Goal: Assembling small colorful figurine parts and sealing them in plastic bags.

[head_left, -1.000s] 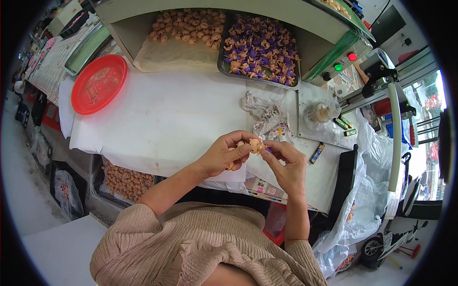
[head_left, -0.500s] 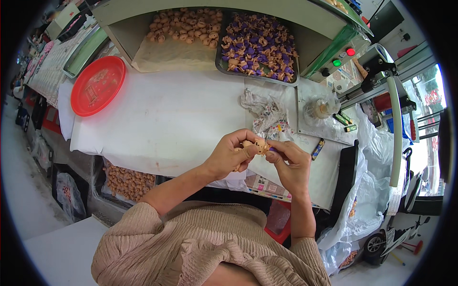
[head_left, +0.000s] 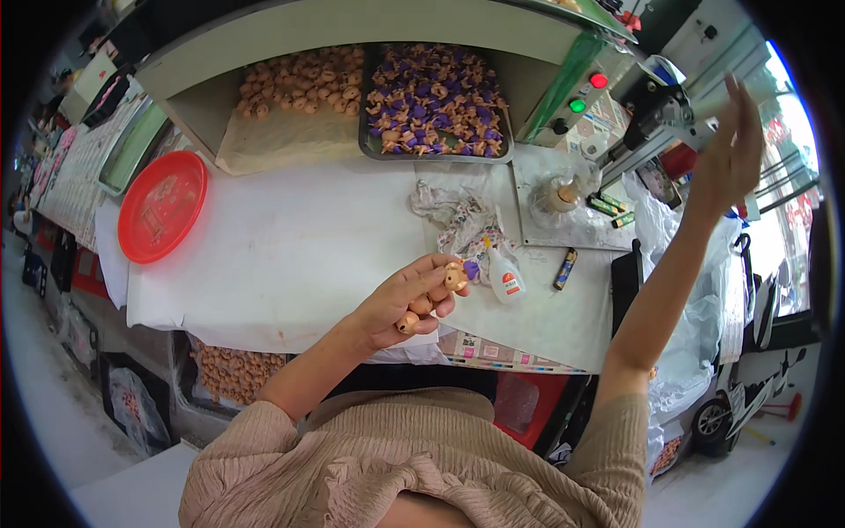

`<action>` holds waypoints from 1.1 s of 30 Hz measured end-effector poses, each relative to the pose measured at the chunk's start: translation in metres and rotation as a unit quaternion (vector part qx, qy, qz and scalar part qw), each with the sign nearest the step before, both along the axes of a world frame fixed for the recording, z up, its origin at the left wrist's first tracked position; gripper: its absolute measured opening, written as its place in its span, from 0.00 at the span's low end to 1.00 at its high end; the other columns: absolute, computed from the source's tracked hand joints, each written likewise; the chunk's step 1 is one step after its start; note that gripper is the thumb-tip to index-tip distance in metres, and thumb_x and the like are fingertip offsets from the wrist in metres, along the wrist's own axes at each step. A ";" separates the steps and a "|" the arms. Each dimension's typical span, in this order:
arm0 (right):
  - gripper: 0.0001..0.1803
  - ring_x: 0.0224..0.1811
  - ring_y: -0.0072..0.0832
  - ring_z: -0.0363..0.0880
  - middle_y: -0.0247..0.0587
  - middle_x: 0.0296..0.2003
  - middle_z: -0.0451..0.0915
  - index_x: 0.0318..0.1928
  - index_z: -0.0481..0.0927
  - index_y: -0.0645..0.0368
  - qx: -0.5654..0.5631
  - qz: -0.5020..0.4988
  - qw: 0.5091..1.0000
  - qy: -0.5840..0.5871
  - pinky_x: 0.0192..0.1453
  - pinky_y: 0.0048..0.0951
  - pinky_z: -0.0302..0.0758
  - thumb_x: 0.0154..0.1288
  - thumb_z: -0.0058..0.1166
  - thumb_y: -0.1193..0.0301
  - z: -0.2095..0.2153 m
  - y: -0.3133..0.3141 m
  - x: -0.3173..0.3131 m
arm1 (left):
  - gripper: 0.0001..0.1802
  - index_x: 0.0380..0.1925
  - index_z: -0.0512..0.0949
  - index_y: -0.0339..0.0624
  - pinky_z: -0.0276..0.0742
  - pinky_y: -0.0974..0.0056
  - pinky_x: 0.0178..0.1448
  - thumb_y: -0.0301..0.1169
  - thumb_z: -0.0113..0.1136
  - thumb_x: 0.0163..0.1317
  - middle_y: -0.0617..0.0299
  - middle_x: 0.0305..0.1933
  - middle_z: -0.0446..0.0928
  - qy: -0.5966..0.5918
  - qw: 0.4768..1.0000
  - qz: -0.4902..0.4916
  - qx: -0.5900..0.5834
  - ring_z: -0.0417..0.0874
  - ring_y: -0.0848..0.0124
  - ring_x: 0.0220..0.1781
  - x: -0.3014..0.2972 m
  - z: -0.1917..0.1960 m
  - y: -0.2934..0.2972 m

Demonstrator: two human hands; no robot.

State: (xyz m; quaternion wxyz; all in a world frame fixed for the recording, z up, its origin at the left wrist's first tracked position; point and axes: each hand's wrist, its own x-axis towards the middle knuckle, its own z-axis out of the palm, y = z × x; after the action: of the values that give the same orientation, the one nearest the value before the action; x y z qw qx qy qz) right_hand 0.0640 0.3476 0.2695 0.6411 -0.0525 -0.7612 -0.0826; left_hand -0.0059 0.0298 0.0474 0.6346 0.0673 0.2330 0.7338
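My left hand (head_left: pixel 392 308) is closed around a small tan doll figure (head_left: pixel 455 276) with a purple body piece, held above the white-covered table. More loose round tan doll heads (head_left: pixel 407 322) sit in the same hand, between the fingers and palm. My right hand (head_left: pixel 731 154) is raised at the far right beside the dark metal lever mechanism (head_left: pixel 653 113) of a press. Its fingers look stretched upward, somewhat blurred, and nothing shows in them. A white squeeze bottle (head_left: pixel 506 277) with a yellow tip lies just right of my left hand.
A black tray (head_left: pixel 377 145) of purple-and-tan figures stands at the back, beside a pile of tan heads (head_left: pixel 304 84). A red round dish (head_left: pixel 163 207) lies at left. Crumpled cloth (head_left: pixel 458 216), a dark printed cylinder (head_left: pixel 565 268) and a bagged jar (head_left: pixel 556 198) lie at right.
My right hand has left the figure and swung up and right to the lever. The left hand keeps the figure. The lever's pale handle no longer hangs where it was; the view has shifted.
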 end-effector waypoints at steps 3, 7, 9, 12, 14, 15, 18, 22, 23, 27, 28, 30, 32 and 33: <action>0.16 0.53 0.24 0.76 0.37 0.50 0.82 0.53 0.81 0.53 -0.090 0.085 0.992 -0.037 0.61 0.27 0.68 0.70 0.50 0.63 0.028 0.015 -0.017 | 0.15 0.54 0.67 0.45 0.60 0.82 0.16 0.36 0.47 0.72 0.54 0.43 0.71 0.001 1.000 0.002 -0.004 0.68 0.76 0.31 0.009 0.000 0.004; 0.16 0.49 0.23 0.79 0.40 0.45 0.83 0.49 0.84 0.52 -0.225 -0.015 0.971 -0.075 0.55 0.24 0.71 0.66 0.56 0.60 0.015 0.006 -0.002 | 0.13 0.51 0.68 0.44 0.61 0.81 0.17 0.35 0.52 0.69 0.59 0.40 0.72 -0.008 0.999 0.019 -0.035 0.68 0.79 0.29 0.015 0.007 0.006; 0.13 0.41 0.23 0.81 0.38 0.42 0.84 0.47 0.85 0.51 -0.170 -0.045 0.984 -0.033 0.48 0.23 0.74 0.64 0.58 0.64 -0.027 -0.006 0.018 | 0.13 0.51 0.68 0.44 0.61 0.81 0.17 0.35 0.52 0.69 0.58 0.41 0.72 0.002 0.999 0.027 -0.037 0.68 0.78 0.30 0.012 0.003 0.001; 0.10 0.45 0.34 0.82 0.45 0.43 0.83 0.40 0.85 0.56 -0.266 -0.094 0.932 -0.229 0.50 0.30 0.75 0.61 0.58 0.67 -0.085 -0.040 0.051 | 0.13 0.50 0.68 0.45 0.61 0.82 0.16 0.33 0.52 0.68 0.56 0.41 0.73 0.013 0.998 0.040 -0.048 0.68 0.76 0.31 0.002 0.003 -0.008; 0.10 0.49 0.43 0.80 0.50 0.43 0.82 0.41 0.84 0.56 -0.375 -0.071 0.852 -0.359 0.55 0.37 0.73 0.59 0.58 0.70 -0.122 -0.042 0.055 | 0.13 0.50 0.68 0.46 0.62 0.81 0.16 0.32 0.53 0.67 0.56 0.41 0.73 0.019 0.997 0.035 -0.059 0.68 0.76 0.31 0.002 0.003 -0.008; 0.12 0.51 0.48 0.78 0.51 0.47 0.80 0.44 0.83 0.57 -0.313 -0.074 0.870 -0.373 0.57 0.39 0.71 0.60 0.56 0.72 -0.146 -0.032 0.055 | 0.14 0.51 0.68 0.45 0.63 0.80 0.18 0.30 0.53 0.66 0.57 0.42 0.74 0.008 0.998 0.037 -0.046 0.69 0.77 0.30 0.004 0.004 -0.002; 0.12 0.52 0.48 0.71 0.52 0.44 0.78 0.43 0.82 0.58 -0.277 -0.088 0.880 -0.375 0.55 0.39 0.70 0.59 0.53 0.77 -0.190 -0.015 0.036 | 0.15 0.51 0.68 0.45 0.66 0.77 0.20 0.28 0.54 0.65 0.57 0.43 0.74 0.001 0.999 0.029 -0.029 0.69 0.77 0.30 0.013 0.010 0.013; 0.10 0.47 0.42 0.76 0.46 0.42 0.79 0.39 0.84 0.57 -0.293 -0.041 0.920 -0.258 0.50 0.34 0.73 0.60 0.52 0.80 -0.195 0.001 0.058 | 0.16 0.52 0.67 0.45 0.67 0.77 0.21 0.30 0.53 0.65 0.57 0.43 0.74 -0.010 0.999 0.024 -0.028 0.70 0.76 0.30 0.025 0.011 0.030; 0.10 0.47 0.42 0.76 0.46 0.42 0.79 0.39 0.84 0.57 -0.295 -0.045 0.920 -0.254 0.50 0.34 0.73 0.60 0.52 0.80 -0.187 -0.003 0.070 | 0.16 0.52 0.67 0.45 0.67 0.77 0.21 0.30 0.53 0.65 0.57 0.43 0.74 -0.008 0.999 0.018 -0.029 0.70 0.76 0.30 0.028 0.011 0.029; 0.12 0.48 0.32 0.79 0.43 0.44 0.80 0.43 0.84 0.57 -0.274 -0.153 0.943 -0.109 0.46 0.30 0.75 0.62 0.52 0.80 -0.140 -0.012 0.143 | 0.18 0.53 0.68 0.47 0.65 0.77 0.19 0.35 0.57 0.65 0.58 0.43 0.74 -0.002 0.997 0.069 -0.045 0.69 0.75 0.31 0.024 0.005 0.017; 0.12 0.47 0.34 0.79 0.43 0.45 0.80 0.43 0.84 0.57 -0.265 -0.218 0.935 -0.089 0.45 0.31 0.75 0.61 0.52 0.80 -0.133 -0.007 0.171 | 0.18 0.53 0.68 0.46 0.66 0.77 0.21 0.35 0.57 0.66 0.58 0.43 0.74 -0.010 0.996 0.079 -0.039 0.70 0.75 0.31 0.024 0.004 0.017; 0.11 0.45 0.37 0.79 0.44 0.47 0.79 0.44 0.83 0.57 -0.229 -0.350 0.901 -0.116 0.44 0.35 0.76 0.62 0.53 0.77 -0.132 0.004 0.234 | 0.18 0.53 0.69 0.46 0.66 0.77 0.21 0.35 0.58 0.65 0.59 0.42 0.74 0.001 0.997 0.070 -0.043 0.70 0.76 0.31 0.023 0.005 0.022; 0.10 0.41 0.40 0.79 0.47 0.45 0.79 0.43 0.83 0.59 -0.260 -0.427 0.846 -0.187 0.42 0.37 0.76 0.62 0.53 0.73 -0.143 0.008 0.294 | 0.18 0.52 0.70 0.46 0.65 0.77 0.21 0.35 0.60 0.64 0.61 0.41 0.74 0.012 0.997 0.064 -0.047 0.70 0.76 0.31 0.025 0.008 0.032; 0.10 0.37 0.41 0.79 0.48 0.41 0.81 0.42 0.83 0.60 -0.317 -0.433 0.817 -0.213 0.40 0.37 0.75 0.63 0.52 0.71 -0.145 0.003 0.308 | 0.18 0.51 0.70 0.46 0.65 0.77 0.21 0.34 0.61 0.63 0.62 0.40 0.73 0.027 0.997 0.053 -0.055 0.70 0.77 0.31 0.024 0.011 0.037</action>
State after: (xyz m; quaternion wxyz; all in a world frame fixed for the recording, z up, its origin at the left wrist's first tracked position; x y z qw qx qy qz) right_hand 0.3715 0.3508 0.1242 0.3095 -0.5579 -0.7614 -0.1150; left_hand 0.0185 0.0665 0.0579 0.5909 0.0393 0.2936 0.7504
